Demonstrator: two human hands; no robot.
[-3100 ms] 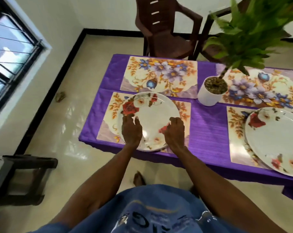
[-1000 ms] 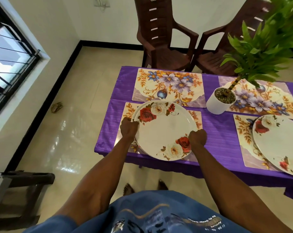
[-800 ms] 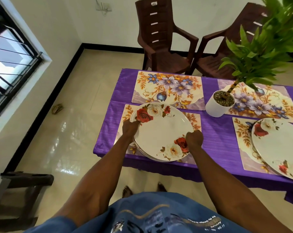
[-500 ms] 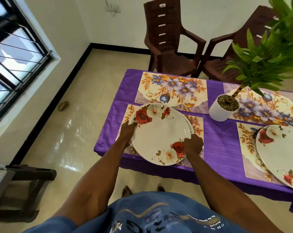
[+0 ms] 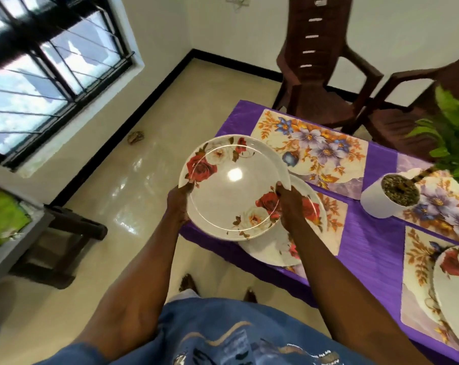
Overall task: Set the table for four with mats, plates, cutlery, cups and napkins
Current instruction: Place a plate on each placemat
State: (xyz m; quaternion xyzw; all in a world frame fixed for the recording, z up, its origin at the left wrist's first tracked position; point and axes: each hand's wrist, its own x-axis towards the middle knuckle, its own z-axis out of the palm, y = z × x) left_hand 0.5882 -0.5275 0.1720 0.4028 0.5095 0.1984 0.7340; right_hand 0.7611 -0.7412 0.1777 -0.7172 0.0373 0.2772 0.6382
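The table [image 5: 375,233] under its purple cloth carries four floral mats, and only the two along the near edge hold plates so far. The far mat [image 5: 312,151] at the far left corner lies bare, with a brown chair [image 5: 325,75] behind it; the other far mat [image 5: 439,204] is partly covered by the white plant pot [image 5: 386,196]. A second plate [image 5: 289,246] rests on the near left mat [image 5: 331,222], and another plate [image 5: 457,293] sits on the near right mat [image 5: 420,285].

The lifted plate [image 5: 233,188] is in the air, roughly level, over the near left corner of the table and partly out past its left edge. The left hand [image 5: 177,204] grips its left rim, and the right hand [image 5: 289,206] grips its right rim, thumb on top and fingers curled beneath, the hands set apart on opposite sides.

The step in hand looks like carrying this plate to one of the bare far mats, most likely the one at the far left corner. To do it well, keep both grips on the rim and hold the plate level, so it clears the plate below without clipping it. Reach forward over the near mat, lower it flat onto the middle of the far mat, and let go only once it rests fully. The pot stands near the right of that path, so the right elbow should stay clear of it.
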